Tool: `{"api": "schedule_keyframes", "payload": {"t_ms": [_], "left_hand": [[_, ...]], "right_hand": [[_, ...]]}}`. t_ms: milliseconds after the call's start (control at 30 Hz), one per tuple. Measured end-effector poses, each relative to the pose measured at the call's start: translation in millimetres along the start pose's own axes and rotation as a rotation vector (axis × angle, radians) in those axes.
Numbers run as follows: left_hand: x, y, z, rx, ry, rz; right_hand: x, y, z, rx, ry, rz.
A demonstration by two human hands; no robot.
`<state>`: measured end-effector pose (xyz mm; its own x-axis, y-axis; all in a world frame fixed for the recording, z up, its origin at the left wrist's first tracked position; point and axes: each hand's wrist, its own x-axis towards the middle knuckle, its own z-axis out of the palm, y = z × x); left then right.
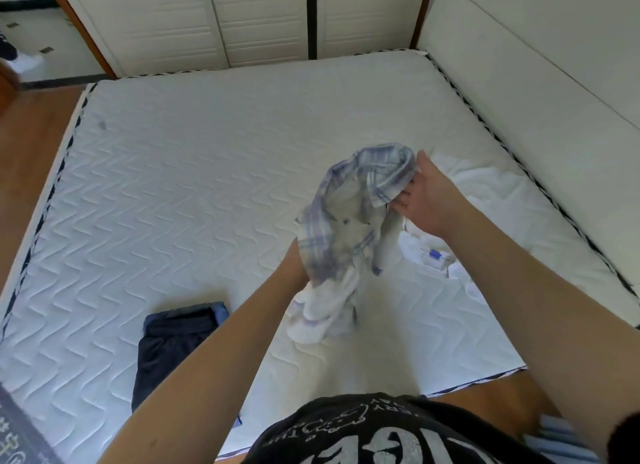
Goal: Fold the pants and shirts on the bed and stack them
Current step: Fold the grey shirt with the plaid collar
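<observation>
— Closest to us, what do we see?
— Our black printed T-shirt (374, 436) at the bottom edge, both bare arms reaching out over the bed (166, 172).
— And the plaid shirt (349, 221)?
— We hold it bunched up above the mattress. Our right hand (426, 200) grips its collar end, fingers curled into the cloth; our left hand (294, 266) is mostly hidden behind the fabric, clutching the lower part.
— What lies around it?
— Folded dark pants (173, 346) rest near our left forearm, on the bed. White clothing (457, 186) lies crumpled beneath our right hand.
</observation>
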<state>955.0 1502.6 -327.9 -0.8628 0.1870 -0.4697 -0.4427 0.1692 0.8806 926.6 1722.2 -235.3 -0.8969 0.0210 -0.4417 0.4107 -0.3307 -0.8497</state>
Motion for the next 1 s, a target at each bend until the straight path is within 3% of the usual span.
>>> {"api": "schedule_keyframes", "payload": {"t_ms": [167,267,400,500,633,733,800,867,1000], "left_hand": [[7,56,36,0.014,0.052,0.104],[14,70,57,-0.069,0.118,0.064],[20,97,87,-0.252,0.166,0.049],[20,123,108,-0.283,0.165,0.082],[12,156,114,-0.198,0.145,0.228],[9,175,105,-0.174,0.158,0.253],[8,184,97,-0.186,0.198,0.251],[8,190,91,-0.214,0.219,0.247],[4,195,90,-0.204,0.177,0.23]], "right_hand": [[5,54,-54,-0.093,0.066,0.09],[-3,83,-77,-0.335,0.066,0.108],[-12,116,-105,-0.659,-0.155,0.176],[-2,136,-123,-0.682,-0.252,0.267],[36,144,-147,-0.752,-0.024,0.18],[68,129,-167,-1.1,0.102,0.134],[85,119,-176,-1.153,0.161,-0.002],[97,112,-179,-1.13,0.192,-0.121],[110,105,-168,-1.139,0.112,-0.135]]}}
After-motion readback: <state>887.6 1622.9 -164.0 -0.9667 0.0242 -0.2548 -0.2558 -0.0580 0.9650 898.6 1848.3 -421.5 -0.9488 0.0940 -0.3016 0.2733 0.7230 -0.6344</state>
